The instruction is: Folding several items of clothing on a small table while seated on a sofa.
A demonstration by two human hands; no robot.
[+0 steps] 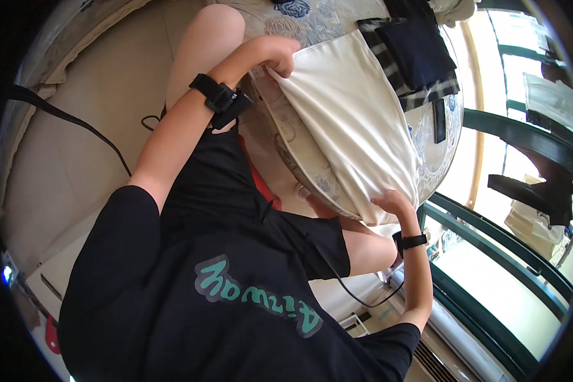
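A smooth white cloth (356, 114) with long soft folds is spread over the round table (291, 137), which has a patterned floral cover. My left hand (280, 56) is closed on the cloth's left corner, at the table's rim. At the near right end my right hand (395, 204) pinches the cloth's edge, the thumb on top and the other fingers partly hidden. Between the two hands the edge is drawn fairly taut, and a little of it hangs past the rim near the right hand.
Folded dark clothes (417, 57) lie on a black-and-white plaid garment (438, 95) at the table's far side. Beside them is a slim black flat object (439, 121). Green window frames (522, 130) stand on the right. A black cable (356, 298) loops near my knee.
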